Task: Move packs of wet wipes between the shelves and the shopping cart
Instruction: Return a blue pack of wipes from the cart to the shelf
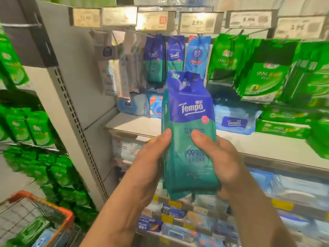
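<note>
Both thumbs press on the front of a blue-green Tempo pack (189, 132); the left hand (151, 163) and right hand (222, 163) grasp it upright by its lower half. Just beyond the fingers hang matching packs (175, 56) on hooks. Down-left of the hands, the shopping cart (53, 211) already holds some packs, so I judge the task is partly done.

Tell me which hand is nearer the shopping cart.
Left. The left hand grips the Tempo pack on its left edge, the side toward the cart at lower left. The right hand grips the pack's far side, farther from the cart.
</note>
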Demonstrator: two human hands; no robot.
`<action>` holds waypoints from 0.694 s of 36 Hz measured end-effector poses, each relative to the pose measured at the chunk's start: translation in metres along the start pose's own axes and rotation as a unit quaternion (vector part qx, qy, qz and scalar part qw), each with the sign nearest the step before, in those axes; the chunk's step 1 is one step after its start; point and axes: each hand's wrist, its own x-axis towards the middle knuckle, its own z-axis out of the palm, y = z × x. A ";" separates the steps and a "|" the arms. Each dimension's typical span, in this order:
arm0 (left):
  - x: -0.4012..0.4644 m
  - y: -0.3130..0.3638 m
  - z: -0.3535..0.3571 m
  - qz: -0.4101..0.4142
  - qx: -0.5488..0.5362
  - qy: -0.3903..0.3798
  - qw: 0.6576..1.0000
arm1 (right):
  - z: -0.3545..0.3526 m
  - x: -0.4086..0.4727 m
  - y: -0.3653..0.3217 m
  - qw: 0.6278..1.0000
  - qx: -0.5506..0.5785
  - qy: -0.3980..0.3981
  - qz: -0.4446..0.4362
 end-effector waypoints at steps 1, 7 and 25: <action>0.004 0.000 -0.002 0.000 -0.010 -0.003 1.000 | -0.001 0.004 0.000 1.000 -0.003 -0.004 0.000; 0.038 0.007 -0.022 -0.009 -0.038 -0.008 0.999 | 0.005 0.038 0.002 0.999 -0.042 0.007 -0.015; 0.160 0.070 -0.121 0.054 -0.014 0.030 0.998 | 0.058 0.178 0.005 0.995 -0.001 0.085 -0.060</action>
